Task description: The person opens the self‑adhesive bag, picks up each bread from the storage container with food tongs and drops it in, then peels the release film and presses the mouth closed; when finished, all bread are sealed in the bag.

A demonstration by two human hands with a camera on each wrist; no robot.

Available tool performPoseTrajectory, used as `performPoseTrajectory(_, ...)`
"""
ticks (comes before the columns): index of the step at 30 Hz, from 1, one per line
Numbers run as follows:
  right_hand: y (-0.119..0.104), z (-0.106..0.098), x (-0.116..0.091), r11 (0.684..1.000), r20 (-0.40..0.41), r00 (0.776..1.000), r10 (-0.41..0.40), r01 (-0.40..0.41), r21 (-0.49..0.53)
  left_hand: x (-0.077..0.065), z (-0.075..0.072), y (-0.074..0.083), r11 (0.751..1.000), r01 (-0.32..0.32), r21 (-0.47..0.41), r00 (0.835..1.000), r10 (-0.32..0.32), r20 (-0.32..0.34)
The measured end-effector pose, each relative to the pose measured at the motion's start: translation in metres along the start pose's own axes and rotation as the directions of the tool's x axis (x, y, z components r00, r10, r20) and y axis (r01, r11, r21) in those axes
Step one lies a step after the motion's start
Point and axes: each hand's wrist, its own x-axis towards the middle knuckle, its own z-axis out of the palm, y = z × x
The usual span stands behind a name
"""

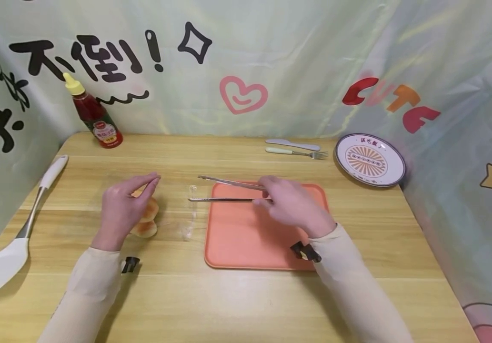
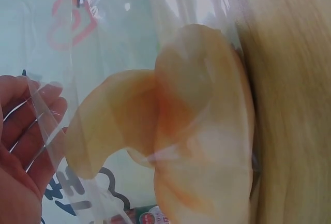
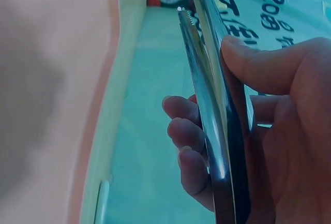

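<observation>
My left hand [image 1: 121,207] pinches at the clear plastic bag [image 1: 188,232], thumb and forefinger tips together. Golden-brown bread rolls [image 1: 145,230] lie in the bag beneath this hand, partly hidden by it. In the left wrist view the rolls [image 2: 207,131] show large through the film, with the fingers at its edge. My right hand [image 1: 295,202] grips metal tongs [image 1: 228,199] over the coral tray [image 1: 246,245]. The tongs' arms are spread and point left toward the bag, with nothing between their tips.
A white-headed spatula [image 1: 3,267] lies at the left, and a red sauce bottle [image 1: 97,119] stands at the back left. Behind the tray are a knife [image 1: 293,144] and a fork [image 1: 297,153]. A patterned plate [image 1: 370,159] leans near the back right corner.
</observation>
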Motion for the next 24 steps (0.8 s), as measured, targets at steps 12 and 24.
performPoseTrajectory(12, 0.027, -0.013, -0.029, 0.994, -0.036, 0.997, 0.069, -0.066, 0.084, -0.001, 0.000, -0.002, 1.000, -0.009, 0.002, 1.000, 0.009, -0.009)
performPoseTrajectory(24, 0.046, -0.016, -0.055, 0.985, -0.019, 0.996, 0.090, -0.086, 0.151, -0.003, 0.000, -0.001, 1.000, -0.016, -0.013, 1.000, 0.016, 0.000)
